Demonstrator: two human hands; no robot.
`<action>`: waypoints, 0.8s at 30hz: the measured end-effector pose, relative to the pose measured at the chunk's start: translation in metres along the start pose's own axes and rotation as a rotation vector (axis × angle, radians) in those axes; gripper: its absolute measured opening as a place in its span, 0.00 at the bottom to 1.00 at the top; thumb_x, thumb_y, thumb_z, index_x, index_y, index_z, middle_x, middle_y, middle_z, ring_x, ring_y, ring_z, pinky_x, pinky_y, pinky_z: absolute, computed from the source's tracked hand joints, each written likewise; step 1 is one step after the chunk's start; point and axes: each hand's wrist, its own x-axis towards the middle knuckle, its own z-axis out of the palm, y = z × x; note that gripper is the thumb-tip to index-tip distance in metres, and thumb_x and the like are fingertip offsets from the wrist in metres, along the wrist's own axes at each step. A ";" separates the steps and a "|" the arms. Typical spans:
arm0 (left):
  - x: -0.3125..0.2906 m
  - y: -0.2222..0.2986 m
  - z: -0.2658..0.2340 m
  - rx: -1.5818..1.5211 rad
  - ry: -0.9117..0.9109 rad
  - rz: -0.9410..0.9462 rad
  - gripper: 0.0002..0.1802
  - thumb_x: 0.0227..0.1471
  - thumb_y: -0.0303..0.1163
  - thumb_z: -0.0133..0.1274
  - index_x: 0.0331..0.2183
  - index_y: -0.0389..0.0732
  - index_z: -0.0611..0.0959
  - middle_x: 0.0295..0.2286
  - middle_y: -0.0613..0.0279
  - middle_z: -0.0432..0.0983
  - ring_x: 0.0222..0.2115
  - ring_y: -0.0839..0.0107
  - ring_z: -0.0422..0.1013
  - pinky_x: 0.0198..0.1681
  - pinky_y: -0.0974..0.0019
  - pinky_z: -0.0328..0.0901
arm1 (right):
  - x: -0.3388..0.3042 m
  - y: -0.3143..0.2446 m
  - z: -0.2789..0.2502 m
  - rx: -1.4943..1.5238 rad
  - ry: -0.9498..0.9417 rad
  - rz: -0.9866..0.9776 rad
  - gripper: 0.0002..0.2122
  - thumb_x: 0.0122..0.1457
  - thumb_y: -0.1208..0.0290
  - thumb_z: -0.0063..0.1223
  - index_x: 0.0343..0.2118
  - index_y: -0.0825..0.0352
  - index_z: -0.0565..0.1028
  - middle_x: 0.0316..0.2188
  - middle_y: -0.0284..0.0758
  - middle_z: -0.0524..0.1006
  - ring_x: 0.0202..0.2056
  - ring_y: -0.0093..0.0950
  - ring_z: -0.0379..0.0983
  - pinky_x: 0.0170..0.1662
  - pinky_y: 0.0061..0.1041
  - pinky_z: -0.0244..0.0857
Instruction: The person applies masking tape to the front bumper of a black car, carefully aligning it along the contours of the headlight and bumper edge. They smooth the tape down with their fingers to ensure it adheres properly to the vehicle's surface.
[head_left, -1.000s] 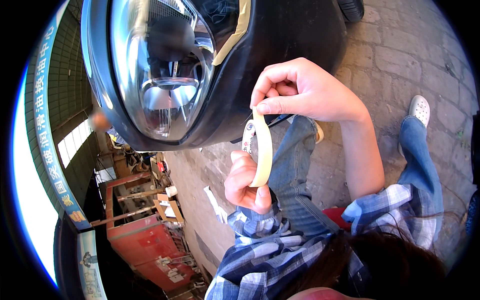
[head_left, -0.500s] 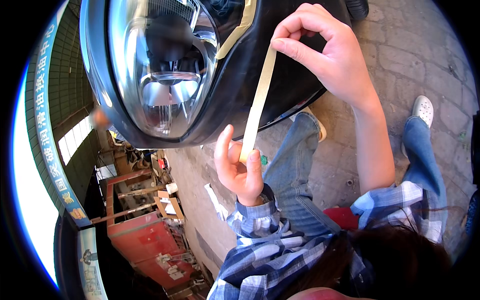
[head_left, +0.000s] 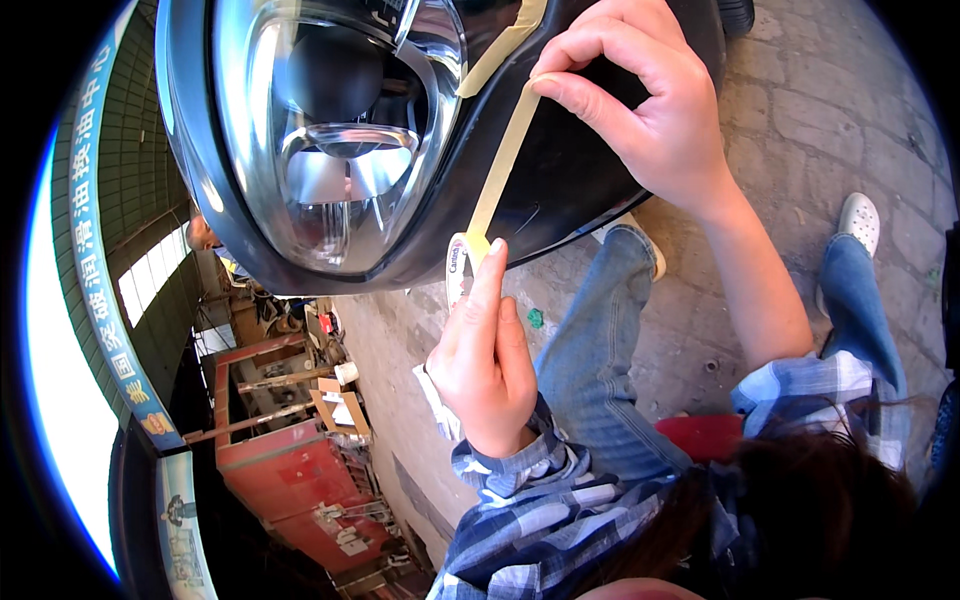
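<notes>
My left hand (head_left: 485,365) grips a small roll of beige masking tape (head_left: 457,268), fingers pointing up just under a car's black body panel (head_left: 570,200). A taut strip of tape (head_left: 503,165) runs from the roll up to my right hand (head_left: 650,110), which pinches its free end against the panel beside the large clear headlight (head_left: 340,130). Another piece of beige tape (head_left: 505,45) lies along the headlight's edge above.
Below are my knees in blue jeans (head_left: 600,330), a white shoe (head_left: 860,220) and grey paving stones (head_left: 800,120). A red item (head_left: 700,435) lies near my lap. A red workshop structure (head_left: 290,470) and a blue sign band (head_left: 95,250) are at the left.
My right hand has pulled the tape end upward onto the car body, lengthening the strip. My left hand with the roll has risen closer to the panel.
</notes>
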 end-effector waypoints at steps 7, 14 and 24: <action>-0.002 0.017 -0.014 -0.117 -0.180 -0.302 0.20 0.55 0.16 0.50 0.49 0.38 0.82 0.20 0.57 0.73 0.18 0.77 0.67 0.25 0.73 0.62 | -0.007 0.003 -0.003 -0.028 0.022 0.043 0.06 0.47 0.78 0.65 0.26 0.66 0.76 0.27 0.33 0.73 0.33 0.32 0.68 0.38 0.27 0.62; -0.006 0.008 -0.017 -0.329 -0.220 -0.373 0.15 0.62 0.24 0.47 0.47 0.32 0.81 0.15 0.69 0.69 0.15 0.85 0.62 0.18 0.79 0.50 | -0.010 0.008 -0.009 -0.042 0.027 0.047 0.05 0.50 0.78 0.64 0.27 0.66 0.76 0.27 0.33 0.73 0.33 0.30 0.68 0.39 0.25 0.62; -0.001 -0.003 -0.006 -0.169 0.187 -0.278 0.20 0.64 0.25 0.44 0.55 0.32 0.75 0.19 0.62 0.78 0.10 0.88 0.57 0.14 0.79 0.49 | 0.027 0.004 0.003 0.012 -0.024 -0.105 0.05 0.48 0.75 0.67 0.25 0.64 0.79 0.25 0.29 0.74 0.33 0.27 0.67 0.39 0.24 0.61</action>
